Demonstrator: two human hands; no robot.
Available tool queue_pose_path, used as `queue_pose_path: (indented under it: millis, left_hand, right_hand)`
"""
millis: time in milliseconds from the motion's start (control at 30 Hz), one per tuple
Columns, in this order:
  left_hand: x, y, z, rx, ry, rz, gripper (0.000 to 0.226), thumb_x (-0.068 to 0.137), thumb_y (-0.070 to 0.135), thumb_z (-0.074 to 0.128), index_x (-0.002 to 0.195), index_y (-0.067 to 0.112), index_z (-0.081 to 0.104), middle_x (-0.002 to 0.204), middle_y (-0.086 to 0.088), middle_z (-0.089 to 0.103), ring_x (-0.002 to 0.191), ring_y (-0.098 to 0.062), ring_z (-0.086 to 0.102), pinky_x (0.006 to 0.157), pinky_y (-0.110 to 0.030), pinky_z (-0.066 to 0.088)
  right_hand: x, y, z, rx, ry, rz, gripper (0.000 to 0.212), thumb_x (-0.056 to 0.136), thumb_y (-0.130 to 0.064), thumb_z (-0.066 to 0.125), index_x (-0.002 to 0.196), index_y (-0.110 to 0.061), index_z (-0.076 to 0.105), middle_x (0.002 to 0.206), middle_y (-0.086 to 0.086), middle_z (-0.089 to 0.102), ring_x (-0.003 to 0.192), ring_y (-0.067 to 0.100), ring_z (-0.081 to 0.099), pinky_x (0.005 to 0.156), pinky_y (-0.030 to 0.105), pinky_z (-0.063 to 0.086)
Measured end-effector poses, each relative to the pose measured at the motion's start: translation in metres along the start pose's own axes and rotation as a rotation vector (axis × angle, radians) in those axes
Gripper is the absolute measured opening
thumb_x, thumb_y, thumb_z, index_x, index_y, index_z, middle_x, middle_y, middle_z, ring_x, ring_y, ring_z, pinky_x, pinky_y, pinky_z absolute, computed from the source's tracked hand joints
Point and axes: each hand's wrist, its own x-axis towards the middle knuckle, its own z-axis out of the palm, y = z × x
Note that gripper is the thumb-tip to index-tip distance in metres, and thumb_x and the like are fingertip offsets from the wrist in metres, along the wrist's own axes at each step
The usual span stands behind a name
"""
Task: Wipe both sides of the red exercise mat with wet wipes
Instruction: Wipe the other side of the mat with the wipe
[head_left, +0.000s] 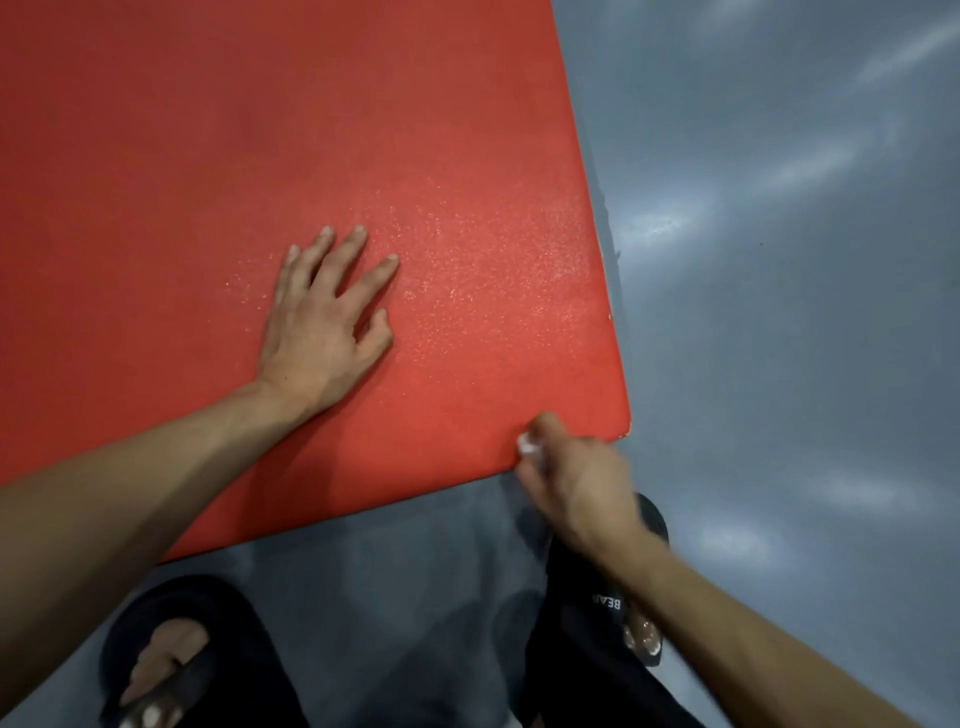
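The red exercise mat (208, 182) lies flat on a grey floor and fills the upper left of the view; its near right corner is at the centre right. My left hand (327, 317) rests flat on the mat with fingers spread. My right hand (571, 478) is blurred at the mat's near edge, close to the corner. Its fingers curl round a small white wet wipe (527, 444), of which only a bit shows. A wet sheen speckles the mat to the right of my left hand.
Grey glossy floor (779, 260) runs along the mat's right side and near edge. My two feet in black slippers (644, 623) and black trouser legs stand on the floor just below the mat's near edge.
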Motion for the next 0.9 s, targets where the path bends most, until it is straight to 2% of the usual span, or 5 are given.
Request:
queue_pose_path:
  millis: [133,300,533,633,900]
  left_hand:
    - [0.0,0.0,-0.001,-0.001,0.0,-0.003,0.056,0.096,0.037,0.046,0.151,0.027,0.052,0.166,-0.008,0.034,0.155,-0.035,0.023,0.127,-0.054,0.013]
    - [0.001,0.006,0.001,-0.022,0.03,-0.04,0.056,0.093,0.032,0.048,0.148,0.025,0.055,0.164,-0.009,0.037,0.154,-0.036,0.026,0.127,-0.055,0.014]
    - [0.0,0.001,0.001,-0.031,0.011,-0.019,0.056,0.095,0.035,0.046,0.15,0.026,0.053,0.165,-0.008,0.035,0.155,-0.035,0.023,0.127,-0.056,0.012]
    - [0.0,0.002,0.002,-0.021,0.019,-0.021,0.056,0.096,0.035,0.046,0.15,0.026,0.053,0.165,-0.008,0.035,0.155,-0.034,0.023,0.128,-0.054,0.011]
    - [0.0,0.003,0.001,-0.012,0.005,-0.018,0.057,0.095,0.035,0.046,0.15,0.025,0.053,0.165,-0.009,0.034,0.155,-0.035,0.023,0.128,-0.054,0.012]
  right_hand:
    - [0.001,-0.093,0.036,0.05,-0.252,-0.19,0.024,0.103,-0.03,0.046,0.12,-0.014,0.049,0.098,0.02,0.072,0.088,0.046,0.067,0.063,0.041,0.035]
    - [0.003,-0.141,0.052,0.013,-0.339,-0.509,0.022,0.098,-0.021,0.055,0.115,-0.008,0.05,0.092,0.02,0.071,0.075,0.043,0.068,0.049,0.033,0.015]
    - [0.007,-0.05,0.028,0.029,-0.101,-0.152,0.027,0.092,-0.044,0.049,0.107,-0.021,0.051,0.085,0.01,0.073,0.08,0.041,0.068,0.059,0.04,0.043]
    - [0.008,-0.001,0.004,0.093,0.053,0.066,0.018,0.085,-0.036,0.059,0.096,-0.023,0.053,0.068,0.001,0.068,0.067,0.036,0.065,0.058,0.042,0.05]
    - [0.011,-0.054,0.029,0.103,-0.183,-0.256,0.02,0.096,-0.033,0.051,0.109,-0.018,0.05,0.088,0.01,0.072,0.079,0.044,0.065,0.059,0.038,0.036]
